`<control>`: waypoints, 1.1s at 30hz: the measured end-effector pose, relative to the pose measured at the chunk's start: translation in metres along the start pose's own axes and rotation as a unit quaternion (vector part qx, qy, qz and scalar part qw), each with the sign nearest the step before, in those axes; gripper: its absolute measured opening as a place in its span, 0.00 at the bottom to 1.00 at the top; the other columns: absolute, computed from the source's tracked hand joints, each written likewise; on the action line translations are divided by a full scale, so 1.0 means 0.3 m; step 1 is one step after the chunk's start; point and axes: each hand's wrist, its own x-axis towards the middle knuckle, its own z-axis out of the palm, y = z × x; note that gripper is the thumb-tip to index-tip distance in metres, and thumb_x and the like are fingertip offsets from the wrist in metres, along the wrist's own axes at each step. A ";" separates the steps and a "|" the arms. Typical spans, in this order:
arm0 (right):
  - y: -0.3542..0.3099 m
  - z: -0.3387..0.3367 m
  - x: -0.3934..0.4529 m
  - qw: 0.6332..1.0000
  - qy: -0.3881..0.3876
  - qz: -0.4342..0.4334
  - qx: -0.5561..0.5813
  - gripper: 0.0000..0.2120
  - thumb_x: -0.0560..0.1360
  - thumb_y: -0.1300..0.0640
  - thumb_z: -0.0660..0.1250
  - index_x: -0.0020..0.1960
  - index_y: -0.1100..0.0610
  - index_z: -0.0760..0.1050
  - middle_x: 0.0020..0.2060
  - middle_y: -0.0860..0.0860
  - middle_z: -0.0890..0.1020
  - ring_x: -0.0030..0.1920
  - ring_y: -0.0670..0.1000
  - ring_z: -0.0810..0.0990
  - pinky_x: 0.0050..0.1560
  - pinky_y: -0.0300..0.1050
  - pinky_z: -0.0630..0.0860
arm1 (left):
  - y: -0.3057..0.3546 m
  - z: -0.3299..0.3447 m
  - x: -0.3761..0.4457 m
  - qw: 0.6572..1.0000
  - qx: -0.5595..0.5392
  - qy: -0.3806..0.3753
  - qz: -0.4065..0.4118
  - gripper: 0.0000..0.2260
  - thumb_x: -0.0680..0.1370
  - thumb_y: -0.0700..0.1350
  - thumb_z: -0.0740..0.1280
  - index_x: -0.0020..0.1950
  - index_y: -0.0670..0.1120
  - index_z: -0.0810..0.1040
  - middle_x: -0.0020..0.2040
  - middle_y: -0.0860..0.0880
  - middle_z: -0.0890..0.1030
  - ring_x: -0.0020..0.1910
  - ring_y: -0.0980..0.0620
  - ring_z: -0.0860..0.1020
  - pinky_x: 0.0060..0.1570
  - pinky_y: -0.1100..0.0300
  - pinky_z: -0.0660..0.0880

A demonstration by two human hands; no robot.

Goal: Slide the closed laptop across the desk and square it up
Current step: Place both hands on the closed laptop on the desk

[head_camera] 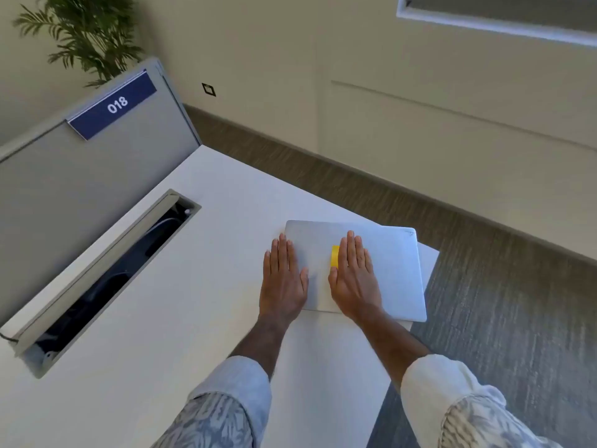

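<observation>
Pressing flat, fingers together, the left hand (283, 282) straddles the closed laptop's (392, 270) left edge; the right hand (353, 279) lies on its lid. Bare worktop (193, 286) spreads leftward, while the laptop's right corner overhangs the edge.

Rolled pale sleeves (445, 379) with grey leaf print.

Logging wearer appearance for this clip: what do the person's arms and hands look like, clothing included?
Both hands, left and right, are bare: no gloves, rings or watch show. The forearms are uncovered. Each arm wears a pale sleeve, left and right, rolled up, with a plain light cuff turned back over a grey-and-white leaf-like print.
</observation>
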 end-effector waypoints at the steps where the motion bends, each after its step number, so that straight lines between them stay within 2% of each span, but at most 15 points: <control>1: 0.014 -0.003 0.003 1.000 0.007 0.013 0.001 0.30 0.82 0.50 0.46 0.79 0.65 0.49 0.80 0.61 0.50 0.80 0.59 0.48 0.79 0.58 0.51 | 0.002 0.003 0.006 1.000 0.001 0.000 -0.005 0.33 0.81 0.57 0.36 0.80 0.39 0.50 0.81 0.38 0.51 0.80 0.40 0.50 0.78 0.44 0.53; 4: 0.069 -0.010 0.002 0.999 0.015 0.045 0.009 0.30 0.82 0.50 0.45 0.79 0.65 0.49 0.80 0.61 0.51 0.80 0.59 0.48 0.79 0.55 0.48 | 0.005 0.022 0.026 1.000 0.005 0.014 -0.004 0.31 0.82 0.55 0.41 0.80 0.38 0.50 0.81 0.38 0.51 0.80 0.40 0.51 0.78 0.44 0.53; 9: 0.144 0.001 -0.002 0.996 0.015 0.089 0.023 0.31 0.81 0.50 0.46 0.79 0.65 0.47 0.80 0.61 0.49 0.80 0.59 0.47 0.79 0.55 0.48 | 0.027 0.044 0.050 1.000 0.013 0.021 -0.002 0.31 0.82 0.55 0.42 0.80 0.37 0.52 0.81 0.37 0.53 0.80 0.40 0.53 0.78 0.45 0.52; 19: 0.256 0.005 -0.033 0.985 0.025 0.165 0.041 0.32 0.79 0.50 0.42 0.79 0.66 0.46 0.80 0.62 0.48 0.80 0.59 0.46 0.79 0.57 0.48 | 0.042 0.049 0.061 1.000 0.006 0.018 -0.023 0.30 0.82 0.54 0.46 0.78 0.36 0.54 0.79 0.36 0.57 0.78 0.38 0.60 0.76 0.44 0.58; 23: 0.278 -0.006 -0.046 0.981 0.017 0.187 0.041 0.32 0.79 0.50 0.43 0.79 0.66 0.45 0.80 0.61 0.47 0.80 0.59 0.45 0.79 0.56 0.47 | 0.050 0.060 0.066 0.999 0.008 0.018 -0.047 0.30 0.82 0.54 0.46 0.77 0.35 0.59 0.77 0.34 0.63 0.74 0.37 0.66 0.73 0.43 0.64; 26: 0.286 -0.014 -0.052 0.978 0.018 0.205 0.032 0.32 0.79 0.50 0.43 0.78 0.67 0.48 0.79 0.63 0.51 0.79 0.62 0.51 0.78 0.59 0.52 | 0.060 0.062 0.070 0.998 0.025 0.005 -0.060 0.30 0.82 0.54 0.46 0.76 0.35 0.61 0.76 0.34 0.65 0.68 0.37 0.70 0.68 0.45 0.68; 28: 0.290 -0.022 -0.057 0.974 0.013 0.223 0.025 0.32 0.79 0.50 0.44 0.78 0.67 0.51 0.79 0.64 0.55 0.77 0.64 0.58 0.75 0.61 0.60 | 0.068 0.052 0.072 0.997 0.037 -0.004 -0.071 0.30 0.81 0.54 0.46 0.75 0.35 0.62 0.74 0.35 0.67 0.63 0.39 0.72 0.62 0.47 0.71; 31: 0.297 -0.035 -0.058 0.972 0.000 0.236 -0.005 0.30 0.80 0.51 0.49 0.76 0.69 0.56 0.77 0.65 0.61 0.67 0.65 0.70 0.60 0.62 0.73 | 0.072 0.038 0.082 0.994 0.059 -0.014 -0.088 0.28 0.81 0.54 0.48 0.73 0.35 0.64 0.70 0.37 0.70 0.56 0.42 0.74 0.52 0.48 0.74; 33: 0.299 -0.045 -0.055 0.971 -0.005 0.235 -0.030 0.29 0.81 0.52 0.54 0.75 0.69 0.58 0.74 0.66 0.65 0.60 0.65 0.73 0.52 0.60 0.74 | 0.073 0.033 0.097 0.993 0.064 -0.021 -0.098 0.26 0.82 0.54 0.51 0.71 0.35 0.64 0.66 0.40 0.71 0.54 0.43 0.73 0.47 0.50 0.75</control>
